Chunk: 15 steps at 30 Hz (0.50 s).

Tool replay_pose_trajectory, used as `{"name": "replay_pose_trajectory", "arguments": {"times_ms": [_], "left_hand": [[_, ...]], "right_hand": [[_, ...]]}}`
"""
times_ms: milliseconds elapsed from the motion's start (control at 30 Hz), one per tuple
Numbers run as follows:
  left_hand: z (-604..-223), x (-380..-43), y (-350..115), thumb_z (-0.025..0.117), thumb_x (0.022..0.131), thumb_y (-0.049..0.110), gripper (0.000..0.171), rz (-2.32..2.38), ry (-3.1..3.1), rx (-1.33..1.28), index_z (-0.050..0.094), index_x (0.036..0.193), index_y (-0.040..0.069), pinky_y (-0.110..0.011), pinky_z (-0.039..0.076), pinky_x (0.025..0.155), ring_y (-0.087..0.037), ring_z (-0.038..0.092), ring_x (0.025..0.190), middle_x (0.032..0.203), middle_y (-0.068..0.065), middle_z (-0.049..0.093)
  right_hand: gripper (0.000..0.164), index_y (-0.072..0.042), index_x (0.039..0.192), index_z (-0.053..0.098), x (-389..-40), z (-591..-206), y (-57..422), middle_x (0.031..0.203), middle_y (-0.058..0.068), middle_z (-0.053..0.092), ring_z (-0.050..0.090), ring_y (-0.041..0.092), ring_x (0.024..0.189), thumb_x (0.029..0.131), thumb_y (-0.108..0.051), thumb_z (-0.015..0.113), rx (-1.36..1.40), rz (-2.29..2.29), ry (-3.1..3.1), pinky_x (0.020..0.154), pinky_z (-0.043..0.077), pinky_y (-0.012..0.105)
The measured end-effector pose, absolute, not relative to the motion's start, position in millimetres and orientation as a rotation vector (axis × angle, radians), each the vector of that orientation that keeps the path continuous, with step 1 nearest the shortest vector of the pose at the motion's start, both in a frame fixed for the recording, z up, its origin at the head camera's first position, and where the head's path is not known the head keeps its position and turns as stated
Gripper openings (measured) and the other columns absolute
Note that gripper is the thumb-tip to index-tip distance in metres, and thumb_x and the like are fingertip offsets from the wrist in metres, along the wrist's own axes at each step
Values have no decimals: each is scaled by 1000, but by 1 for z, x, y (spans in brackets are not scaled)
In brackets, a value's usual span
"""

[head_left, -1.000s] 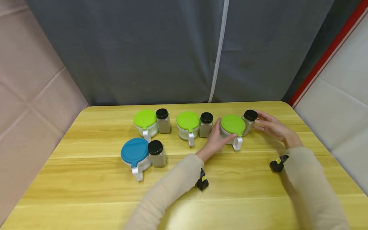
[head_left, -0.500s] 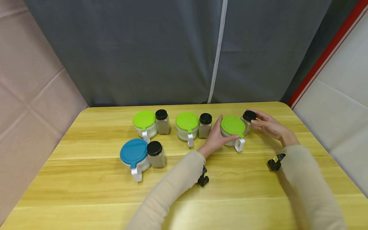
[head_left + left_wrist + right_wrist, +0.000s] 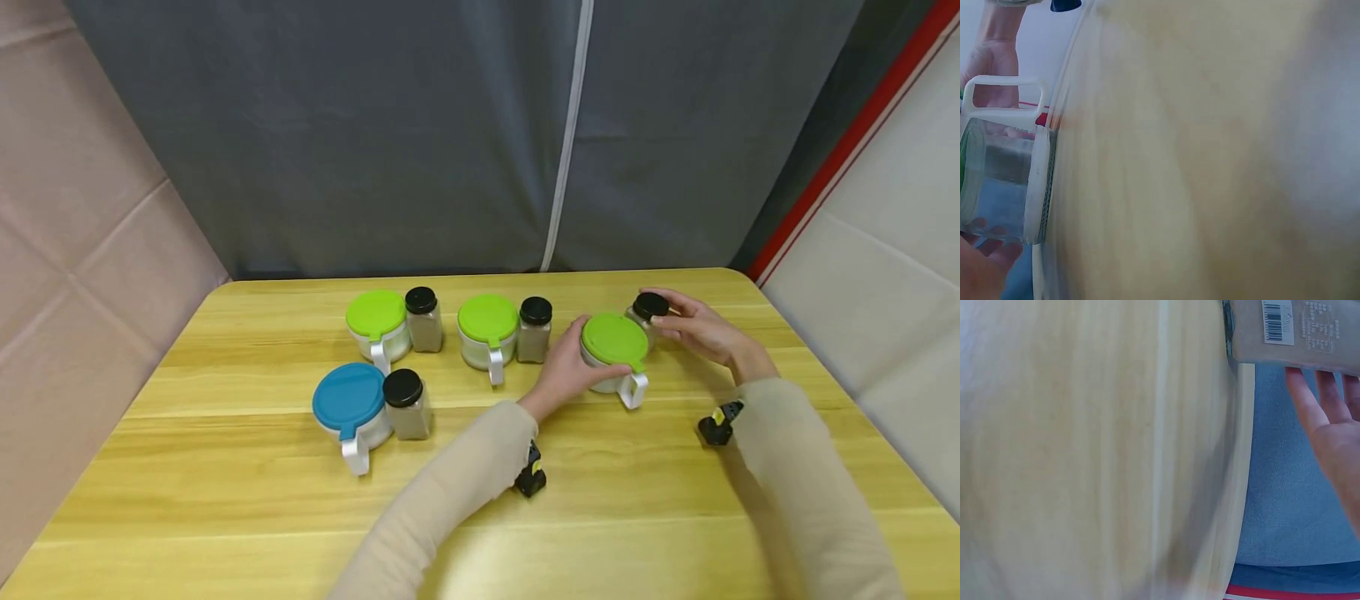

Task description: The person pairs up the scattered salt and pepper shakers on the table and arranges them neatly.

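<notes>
My left hand [image 3: 564, 371] grips a glass seasoning pot [image 3: 603, 381] with a green lid and a white handle that faces me. In the left wrist view, the pot's clear body [image 3: 1004, 178] shows, with fingertips [image 3: 1004, 253] against its side. Just behind it stands a square spice jar [image 3: 649, 308] with a black lid, partly hidden by the pot. My right hand [image 3: 705, 333] holds this jar from the right, thumb in front and fingers behind. A barcode label shows on the jar [image 3: 1266, 347] in the right wrist view.
Two more green-lidded pots [image 3: 487, 321] [image 3: 377, 315] stand left along the back, each beside a black-lidded spice jar [image 3: 534, 337] [image 3: 426, 325]. Nearer me at left are a blue-lidded pot [image 3: 349, 400] and another spice jar [image 3: 409, 412]. A grey curtain [image 3: 375, 150] hangs behind the wooden table [image 3: 637, 517].
My left hand has drawn the green-lidded pot slightly towards me and to the right. The right hand has closed in on the spice jar, its thumb now against it.
</notes>
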<state>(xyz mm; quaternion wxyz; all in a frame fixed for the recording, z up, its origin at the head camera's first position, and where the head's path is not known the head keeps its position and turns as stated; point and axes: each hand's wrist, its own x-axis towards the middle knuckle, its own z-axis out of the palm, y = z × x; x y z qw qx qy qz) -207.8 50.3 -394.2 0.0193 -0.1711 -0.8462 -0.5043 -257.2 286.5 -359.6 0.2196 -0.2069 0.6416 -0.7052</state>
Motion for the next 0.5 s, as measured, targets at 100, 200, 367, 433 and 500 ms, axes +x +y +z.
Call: {"name": "replay_pose_trajectory", "arguments": {"times_ms": [100,200,367,433,500], "left_hand": [[-395,-204,50,73,64,49,88,-1563,-2624,-559,31,134,15,-26,37,89,-9,44,108,122,2,46],[-395,-200,49,73,64,48,87,-1562,-2611,-604,32,133,15,-25,37,88,-8,45,106,121,3,47],[-395,-194,49,73,64,49,83,-1563,-2607,-662,35,131,18,-24,38,87,-6,45,104,119,5,48],[-394,-191,48,73,64,49,82,-1564,-2611,-680,36,130,18,-25,38,87,-6,45,104,118,6,48],[-392,-188,47,73,64,49,82,-1556,-2616,-701,36,130,18,-26,38,87,-6,45,105,119,6,47]], "right_hand": [[44,-12,133,35,-255,-359,284,125,1,32,44,8,106,92,1,43,-559,-1929,1842,85,41,24],[44,-15,134,35,-253,-359,281,127,2,31,43,7,105,92,-4,45,-516,-1905,1942,84,41,22],[49,-17,136,33,-251,-358,277,134,4,25,38,8,108,91,-14,50,-367,-1833,2139,84,40,22],[50,-17,136,32,-250,-357,277,135,5,25,37,9,110,90,-17,52,-329,-1802,2203,85,39,23],[52,-16,137,31,-248,-357,277,137,8,23,35,12,112,90,-19,52,-331,-1775,2246,85,39,23]]}}
